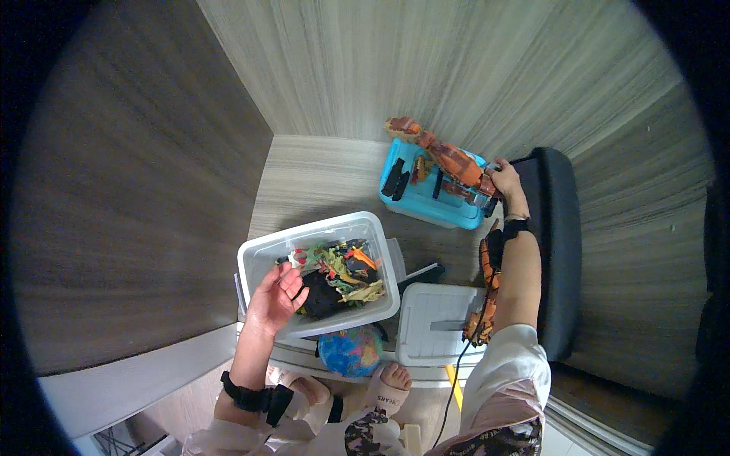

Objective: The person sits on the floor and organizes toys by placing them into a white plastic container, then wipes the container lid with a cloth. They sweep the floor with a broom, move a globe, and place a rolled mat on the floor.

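My right hand (506, 179) grips the near end of a large orange-and-brown toy figure (456, 164). The toy lies slantwise over the blue lid (425, 196) of a storage box, its far end past the lid's back edge. Smaller brown toy parts (421, 170) and black pieces (393, 176) rest on that lid. Over the left side of an open white plastic bin (245, 268), my left hand (275, 299) is palm up, fingers apart, holding nothing. Inside the bin is a jumble of plastic toys, among them green and tan figures (336, 265) and a black item (322, 293).
A grey-white lid (428, 325) lies right of the bin, with an orange-and-black toy (482, 319) on it under my right forearm. A globe ball (351, 350) sits by my feet. Along the right wall stands a black padded item (559, 251). A black cable (456, 376) hangs down.
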The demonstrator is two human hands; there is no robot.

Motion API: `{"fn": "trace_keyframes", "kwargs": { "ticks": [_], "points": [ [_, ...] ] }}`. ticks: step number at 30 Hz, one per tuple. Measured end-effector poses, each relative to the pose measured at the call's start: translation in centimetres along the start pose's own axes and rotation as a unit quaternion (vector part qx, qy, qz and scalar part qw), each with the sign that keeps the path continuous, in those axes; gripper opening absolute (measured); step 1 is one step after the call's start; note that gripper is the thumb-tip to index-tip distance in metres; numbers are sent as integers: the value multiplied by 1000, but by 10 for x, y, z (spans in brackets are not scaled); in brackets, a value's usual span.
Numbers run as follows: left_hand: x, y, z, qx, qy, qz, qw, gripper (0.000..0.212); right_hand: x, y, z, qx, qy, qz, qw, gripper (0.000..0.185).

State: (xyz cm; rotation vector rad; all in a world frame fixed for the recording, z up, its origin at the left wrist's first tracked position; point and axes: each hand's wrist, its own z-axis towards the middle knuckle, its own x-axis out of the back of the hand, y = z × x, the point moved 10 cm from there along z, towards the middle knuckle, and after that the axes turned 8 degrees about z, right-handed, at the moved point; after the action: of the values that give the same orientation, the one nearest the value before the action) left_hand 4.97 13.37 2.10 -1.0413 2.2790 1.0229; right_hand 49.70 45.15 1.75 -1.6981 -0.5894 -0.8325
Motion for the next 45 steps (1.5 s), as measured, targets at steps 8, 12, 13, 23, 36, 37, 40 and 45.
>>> {"fn": "trace_keyframes", "kwargs": {
  "ticks": [8,12,13,23,36,37,40,45],
  "points": [
    [-5,-3,2,-3,-37,23,999,19,16,4,-19,61,16,99,993,34],
    [-7,-3,2,-3,-33,26,999,20,19,-1,-24,112,47,78,989,32],
    [-7,-3,2,-8,-32,29,999,20,19,-1,-24,117,54,68,989,32],
    [-4,-5,5,2,-25,11,1000,18,41,-72,-60,219,223,-72,947,28],
    [-9,1,1,-8,-40,9,999,20,-143,-201,-179,522,7,-214,826,22],
    [-7,1,1,-6,-37,4,999,20,-146,-192,-172,493,-15,-257,831,22],
    [-3,1,1,-4,-25,0,1000,21,-104,-182,-185,524,28,-100,845,24],
    [-8,8,0,-10,-62,-20,998,21,-25,-132,-177,380,110,105,912,27]
  ]
}}
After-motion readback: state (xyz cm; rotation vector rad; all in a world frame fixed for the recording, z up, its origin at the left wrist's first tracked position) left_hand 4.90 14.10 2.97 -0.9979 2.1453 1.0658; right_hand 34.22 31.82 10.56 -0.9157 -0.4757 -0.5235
